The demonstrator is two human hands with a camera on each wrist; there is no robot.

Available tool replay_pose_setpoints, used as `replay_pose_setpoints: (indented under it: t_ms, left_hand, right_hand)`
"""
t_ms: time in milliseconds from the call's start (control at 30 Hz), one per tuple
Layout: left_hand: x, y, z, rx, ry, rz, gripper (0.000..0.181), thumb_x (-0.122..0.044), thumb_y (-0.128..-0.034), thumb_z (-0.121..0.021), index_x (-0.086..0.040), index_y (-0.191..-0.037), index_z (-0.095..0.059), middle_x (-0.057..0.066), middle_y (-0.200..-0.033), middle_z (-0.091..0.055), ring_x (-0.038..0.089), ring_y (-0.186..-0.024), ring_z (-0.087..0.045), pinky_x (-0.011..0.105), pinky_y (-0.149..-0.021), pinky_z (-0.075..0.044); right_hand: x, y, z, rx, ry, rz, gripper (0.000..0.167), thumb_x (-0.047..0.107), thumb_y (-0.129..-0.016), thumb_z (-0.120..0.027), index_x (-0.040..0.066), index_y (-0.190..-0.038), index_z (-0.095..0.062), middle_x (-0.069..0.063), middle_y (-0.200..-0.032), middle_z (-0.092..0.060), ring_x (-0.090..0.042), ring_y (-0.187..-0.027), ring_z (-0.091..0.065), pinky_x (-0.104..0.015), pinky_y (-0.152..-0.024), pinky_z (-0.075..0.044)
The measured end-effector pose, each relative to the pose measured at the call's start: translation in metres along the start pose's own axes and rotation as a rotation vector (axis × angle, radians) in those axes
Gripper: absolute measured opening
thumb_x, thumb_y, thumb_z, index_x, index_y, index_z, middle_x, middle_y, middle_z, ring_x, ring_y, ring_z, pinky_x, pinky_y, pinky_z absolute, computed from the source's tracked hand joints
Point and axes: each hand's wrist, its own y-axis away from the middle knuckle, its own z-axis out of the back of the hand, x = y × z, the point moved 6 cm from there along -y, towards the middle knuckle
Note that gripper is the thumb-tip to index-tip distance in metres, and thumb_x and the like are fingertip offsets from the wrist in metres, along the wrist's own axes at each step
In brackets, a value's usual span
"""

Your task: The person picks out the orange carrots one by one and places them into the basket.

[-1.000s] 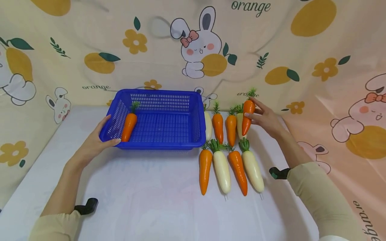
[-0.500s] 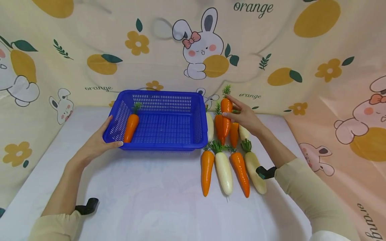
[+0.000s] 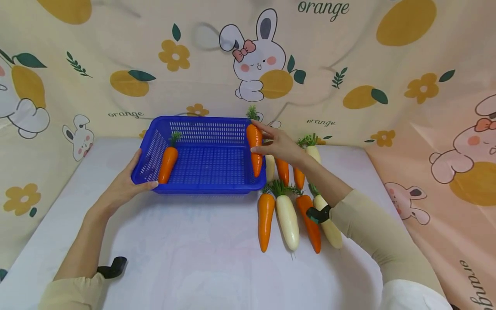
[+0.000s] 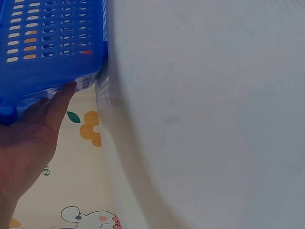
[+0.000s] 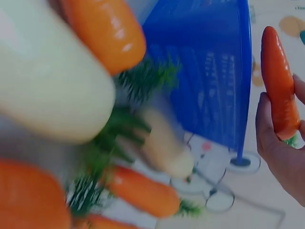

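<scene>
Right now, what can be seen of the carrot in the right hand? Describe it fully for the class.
The carrot is orange and glossy, looks like plastic, and tapers from a thick top with a feathery green tuft to a narrow tip. The right hand grips it. In the head view the tuft is uppermost and the body overlaps the right side of the basket; the right wrist view shows a gap between them.

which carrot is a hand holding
The carrot pinched in the right hand, by the right end of the blue basket; another carrot lies inside it, the remaining carrots on the table.
</scene>
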Motion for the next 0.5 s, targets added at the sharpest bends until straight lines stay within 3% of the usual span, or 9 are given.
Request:
replay_pose_setpoints:
  t_ms: [333,500]
  left_hand:
    - [0.001,-0.003,-0.001,0.004,-0.004,-0.007,0.11,-0.037,-0.0909,-0.071,-0.035,-0.154,0.019,0.013,-0.165,0.011,0.046,-0.149,0.004,0.071,-0.113,-0.008]
    - [0.003,-0.002,0.0,-0.001,-0.013,-0.006,0.11,-0.036,-0.0909,-0.071,-0.036,-0.154,0.018,0.014,-0.165,0.011,0.046,-0.149,0.005,0.071,-0.113,-0.006]
  right_hand:
    - [0.01,-0.036,-0.039,0.018,0.071,0.066,0.083,0.032,-0.088,-0.077,0.03,-0.157,-0.031,-0.01,-0.149,-0.047,-0.028,-0.137,-0.044,-0.04,-0.096,-0.053]
    - [0.015,-0.053,-0.064,0.061,-0.006,0.048,0.082,0.025,-0.088,-0.077,0.025,-0.157,-0.032,-0.017,-0.149,-0.043,-0.029,-0.121,-0.057,-0.044,-0.091,-0.056]
